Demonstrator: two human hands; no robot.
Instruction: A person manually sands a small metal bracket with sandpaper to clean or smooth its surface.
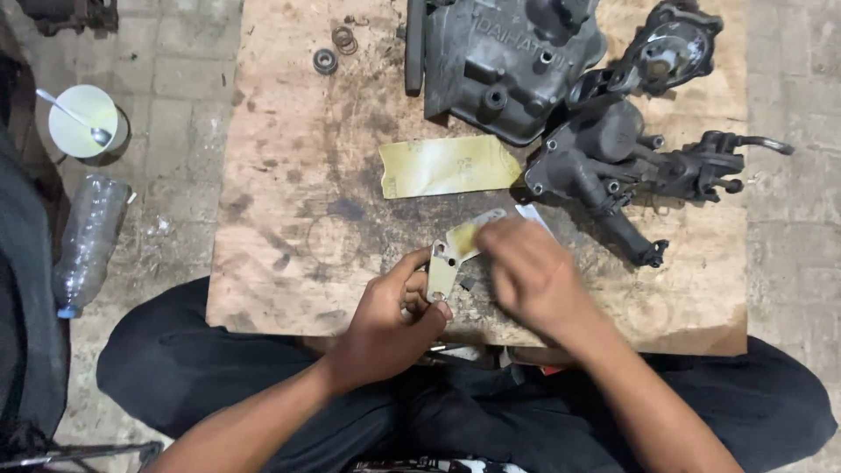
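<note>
My left hand (390, 315) grips the lower end of a flat, angled metal plate (445, 267) and holds it against a stained wooden board (289, 219). My right hand (530, 271) is blurred and presses a small yellowish scrap of abrasive paper (464, 235) onto the plate's upper arm. A larger sheet of yellow abrasive paper (448, 165) lies on the board just beyond the plate.
Dark engine castings sit at the far right of the board: a cover (504, 66), a housing with pipes (613, 162), a round part (670, 48). A bearing (325, 60) and rings (344, 38) lie far left. On the floor left: white bowl with spoon (83, 118), plastic bottle (88, 241).
</note>
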